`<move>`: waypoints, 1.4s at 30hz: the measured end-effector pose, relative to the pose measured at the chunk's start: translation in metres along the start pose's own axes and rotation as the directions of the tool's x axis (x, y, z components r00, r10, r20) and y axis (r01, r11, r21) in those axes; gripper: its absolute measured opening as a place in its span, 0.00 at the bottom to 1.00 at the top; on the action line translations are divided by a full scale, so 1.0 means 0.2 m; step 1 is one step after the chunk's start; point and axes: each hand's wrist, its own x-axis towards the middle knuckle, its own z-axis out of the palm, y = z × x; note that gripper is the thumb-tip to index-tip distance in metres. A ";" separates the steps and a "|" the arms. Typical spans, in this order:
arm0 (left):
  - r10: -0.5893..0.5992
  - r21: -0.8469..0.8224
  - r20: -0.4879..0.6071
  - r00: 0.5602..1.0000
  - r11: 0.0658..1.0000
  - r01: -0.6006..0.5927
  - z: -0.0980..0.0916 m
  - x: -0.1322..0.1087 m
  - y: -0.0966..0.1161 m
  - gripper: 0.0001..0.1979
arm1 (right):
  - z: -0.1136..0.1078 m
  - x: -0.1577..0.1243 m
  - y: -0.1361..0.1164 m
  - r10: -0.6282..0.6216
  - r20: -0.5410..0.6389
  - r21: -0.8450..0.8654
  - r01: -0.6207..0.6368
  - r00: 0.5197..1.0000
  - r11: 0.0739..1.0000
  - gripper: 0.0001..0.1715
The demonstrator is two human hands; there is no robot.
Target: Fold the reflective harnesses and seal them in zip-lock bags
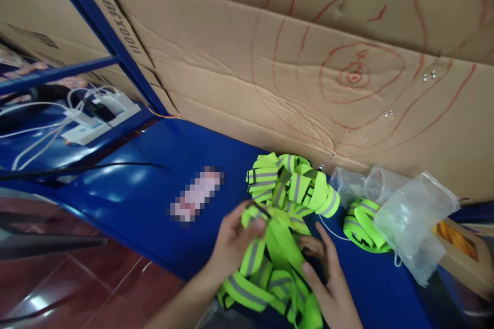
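My left hand [231, 241] is closed on a neon-yellow reflective strap [283, 244] with a grey stripe, thumb and fingers pinching it by a black buckle. Loops of the strap hang below in a tangle with more black buckles. On the right side of this bundle is my right hand [330, 280], fingers spread and thumb against the webbing; part of its fingers is hidden behind the strap. Just beyond my hands lies a heap of similar reflective straps [295, 182] on the blue table [135, 180]. Farther right sits a rolled reflective strap [365, 226].
Clear plastic bags [415, 221] lie at the right, by a cardboard box [469, 262] with something orange inside. A pixelated object [196, 195] rests on the table. A cardboard wall [231, 61] stands behind. White power strips [102, 118] with cables are at left.
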 end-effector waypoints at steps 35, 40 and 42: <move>-0.016 0.735 0.556 0.831 0.476 -0.483 -0.04 -0.16 0.05 0.26 | 0.29 -0.11 -0.23 -0.503 0.534 -0.276 0.702 0.680 0.656 0.19; -0.121 0.758 0.598 0.792 0.408 -0.510 0.03 -0.16 -0.08 0.21 | -0.01 -0.06 -0.30 -0.444 0.324 -0.330 0.539 0.836 0.775 0.15; -0.120 0.750 0.607 0.786 0.414 -0.516 0.03 -0.17 -0.08 0.16 | -0.07 -0.06 -0.21 -0.300 0.130 -0.589 0.317 0.945 0.744 0.21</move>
